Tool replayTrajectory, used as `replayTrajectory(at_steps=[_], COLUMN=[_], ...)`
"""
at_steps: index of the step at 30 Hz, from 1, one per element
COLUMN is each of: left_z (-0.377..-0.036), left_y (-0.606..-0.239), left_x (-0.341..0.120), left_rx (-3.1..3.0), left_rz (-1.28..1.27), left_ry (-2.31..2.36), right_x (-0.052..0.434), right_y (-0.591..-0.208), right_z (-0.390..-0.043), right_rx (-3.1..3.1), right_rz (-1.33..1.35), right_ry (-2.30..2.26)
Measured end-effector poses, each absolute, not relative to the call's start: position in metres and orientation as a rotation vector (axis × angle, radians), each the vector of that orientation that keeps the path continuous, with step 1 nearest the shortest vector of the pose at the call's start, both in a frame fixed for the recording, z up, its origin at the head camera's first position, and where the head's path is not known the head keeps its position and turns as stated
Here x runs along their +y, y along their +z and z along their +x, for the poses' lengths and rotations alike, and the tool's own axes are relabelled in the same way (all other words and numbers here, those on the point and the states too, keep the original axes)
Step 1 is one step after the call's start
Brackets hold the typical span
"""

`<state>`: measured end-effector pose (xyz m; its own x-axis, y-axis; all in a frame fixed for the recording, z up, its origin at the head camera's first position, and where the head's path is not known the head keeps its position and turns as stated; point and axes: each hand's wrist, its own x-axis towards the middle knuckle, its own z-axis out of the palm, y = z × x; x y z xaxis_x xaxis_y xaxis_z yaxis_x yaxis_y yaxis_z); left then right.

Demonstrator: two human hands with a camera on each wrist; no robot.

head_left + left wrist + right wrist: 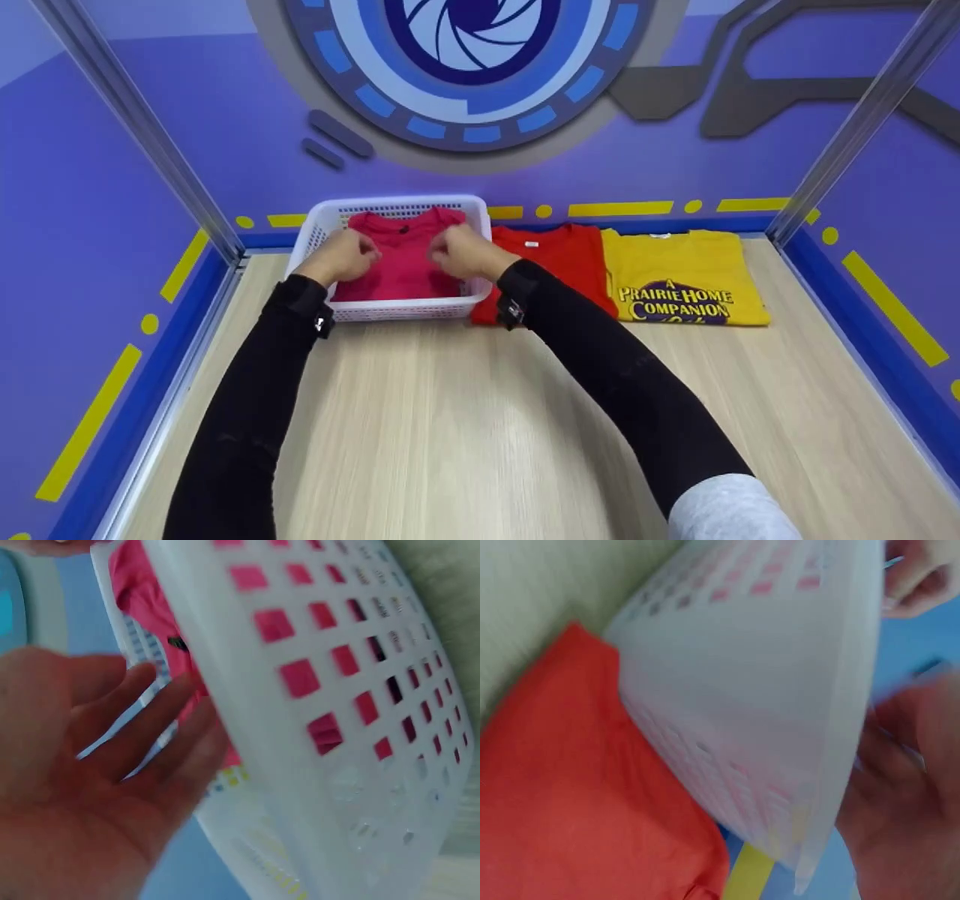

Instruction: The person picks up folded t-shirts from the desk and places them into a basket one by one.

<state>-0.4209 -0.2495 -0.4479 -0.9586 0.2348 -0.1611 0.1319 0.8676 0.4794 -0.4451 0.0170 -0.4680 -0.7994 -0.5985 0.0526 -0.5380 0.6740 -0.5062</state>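
Folded pink shirt (401, 259) lies flat inside the white basket (465, 204), collar toward the far wall; the basket sits at the far left of the wooden table (465, 420). Both hands are over the shirt inside the basket. Left hand (345, 255) is at the shirt's left edge; the left wrist view shows its fingers straight and spread, holding nothing, just inside the basket wall. Right hand (461, 251) is at the shirt's right side; in the head view its fingers look bent down onto the fabric, but the wrist view is blurred, so whether it pinches the cloth cannot be told. Just right of the basket, touching its wall, lies a folded red shirt (559, 259), and beside that a folded yellow shirt (686, 277) with a printed front. Judgement: the step in hand looks like settling the pink shirt in the basket. The next move likely calls for lifting both hands clear without dragging the folds, then reaching right to the red shirt.
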Motion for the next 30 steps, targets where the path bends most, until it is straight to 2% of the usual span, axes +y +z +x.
replayTrajectory(at_steps=[7,13,19,26,30], left_z=[-0.401,-0.392,-0.374,-0.336,-0.308], left_y=[-0.454,-0.453,-0.444,-0.429,-0.434], left_x=[-0.243,-0.233,-0.210,-0.144,-0.100], left_rx=[2.668,2.712,2.798,3.167,3.065], left_rz=[0.293,0.291,0.342,0.716,0.899], left_ry=[0.328,0.320,0.294,0.726,0.903], right_x=[0.012,0.008,0.012,0.060,0.096], right_y=[-0.471,-0.470,-0.470,-0.450,-0.452], right_z=[-0.424,-0.413,-0.395,-0.361,-0.349], right_rx=[2.483,2.553,2.698,2.949,3.080], right_rz=[-0.840,-0.916,-1.116,-1.217,-1.131], right_ry=[-0.406,-0.472,-0.615,-1.223,-1.242])
